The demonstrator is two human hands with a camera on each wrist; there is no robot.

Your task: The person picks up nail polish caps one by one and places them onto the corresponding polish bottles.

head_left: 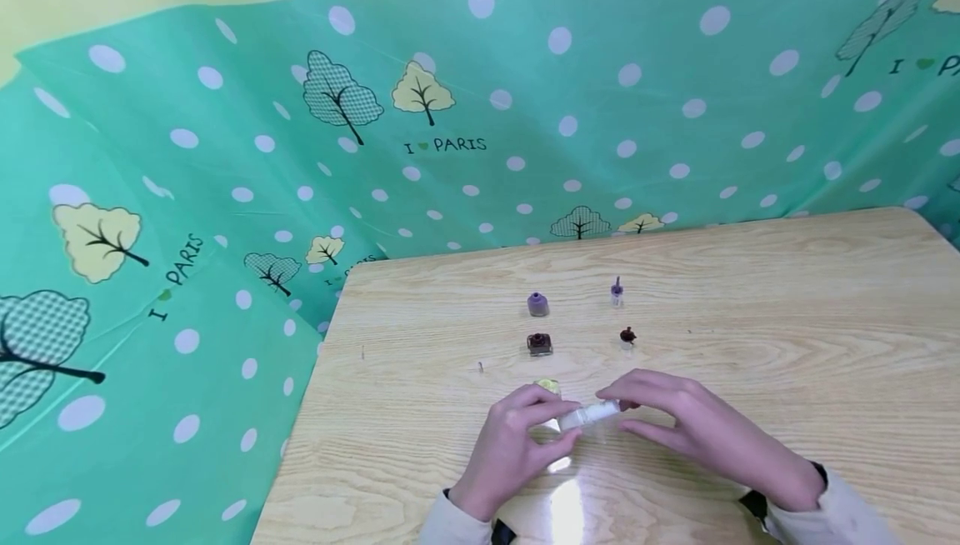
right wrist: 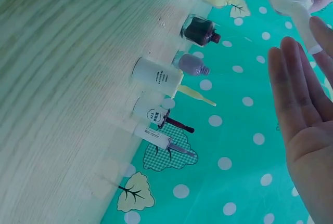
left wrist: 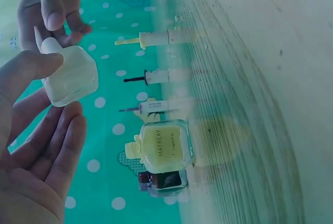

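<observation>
My left hand [head_left: 517, 437] pinches a small nail polish bottle [left wrist: 75, 73] with milky white contents, its thumb on one face. The bottle lies tilted in the air, its long white cap [right wrist: 307, 29] toward the right. Around that cap end is my right hand [head_left: 690, 420], its fingers fairly straight and its thumb apart from the bottle. A fingertip is close to the cap; contact cannot be told. Just behind the left fingers stands an uncapped yellow nail polish bottle [left wrist: 165, 148], mostly hidden in the head view.
Farther back stand a dark red bottle [head_left: 539, 344] and a purple bottle [head_left: 537, 304], both uncapped. To their right, brush caps stand bristles up: purple [head_left: 617, 292], dark red [head_left: 627, 336] and yellow [right wrist: 156, 76]. A dotted green cloth [head_left: 450, 195] hangs behind the wooden table [head_left: 787, 320].
</observation>
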